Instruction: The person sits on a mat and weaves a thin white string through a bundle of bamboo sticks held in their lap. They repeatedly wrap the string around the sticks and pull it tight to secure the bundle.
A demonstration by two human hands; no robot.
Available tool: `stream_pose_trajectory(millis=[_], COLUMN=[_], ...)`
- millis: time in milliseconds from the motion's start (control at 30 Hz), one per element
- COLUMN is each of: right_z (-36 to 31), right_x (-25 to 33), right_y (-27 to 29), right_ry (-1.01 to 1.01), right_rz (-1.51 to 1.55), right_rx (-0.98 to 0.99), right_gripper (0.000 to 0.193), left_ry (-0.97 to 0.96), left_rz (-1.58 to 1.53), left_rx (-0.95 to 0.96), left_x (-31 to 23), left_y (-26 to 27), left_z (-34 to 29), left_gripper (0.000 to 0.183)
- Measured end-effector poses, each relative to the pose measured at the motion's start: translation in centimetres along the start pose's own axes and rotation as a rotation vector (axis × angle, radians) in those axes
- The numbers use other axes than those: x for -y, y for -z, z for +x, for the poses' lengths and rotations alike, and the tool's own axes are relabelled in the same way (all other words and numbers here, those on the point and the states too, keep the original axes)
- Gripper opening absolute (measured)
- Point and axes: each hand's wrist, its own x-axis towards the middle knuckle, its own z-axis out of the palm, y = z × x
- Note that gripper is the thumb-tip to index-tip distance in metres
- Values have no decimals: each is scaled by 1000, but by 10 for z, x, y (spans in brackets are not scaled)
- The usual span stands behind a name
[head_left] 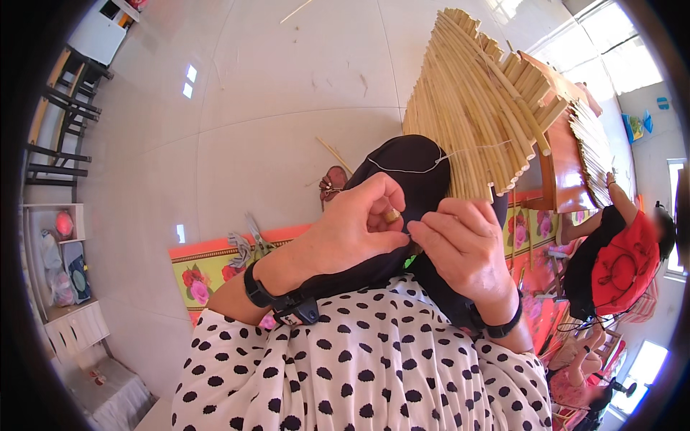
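My left hand [352, 223] half-curls, grip unclear; my right hand [460, 244] presses fingertips together. The cane mat [460, 108] spreads beyond my knees, rightward, over glossy floor tiles [287, 122]; a white cabinet [77, 332] stands left.

The floor [266, 79] bore a stick [332, 154] and a flowered mat [180, 271] with scissors [255, 231] on it; the tabletop [565, 147] carried a row of sticks [591, 147].

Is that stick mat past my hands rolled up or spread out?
Spread: its pale sticks lie side by side in a broad, fanned sheet.
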Motion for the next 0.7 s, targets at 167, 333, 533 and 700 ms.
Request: stream_pose_trajectory(millis=[167, 333, 533, 700], right_z=[-11, -27, -35, -33], right_x=[5, 2, 5, 10], right_y=[-10, -9, -5, 5], right_ry=[-81, -160, -254, -438], right_rz=[66, 87, 164, 385], right_rx=[104, -80, -241, -379], right_gripper=[22, 24, 24, 20], left_ry=[37, -306, -415, -658], left_rz=[42, 616, 849, 1079], left_rx=[12, -429, -437, -371], left_x=[-2, 35, 59, 3], left_y=[17, 59, 62, 40], left_z=[5, 46, 61, 29], left_gripper=[23, 12, 8, 12])
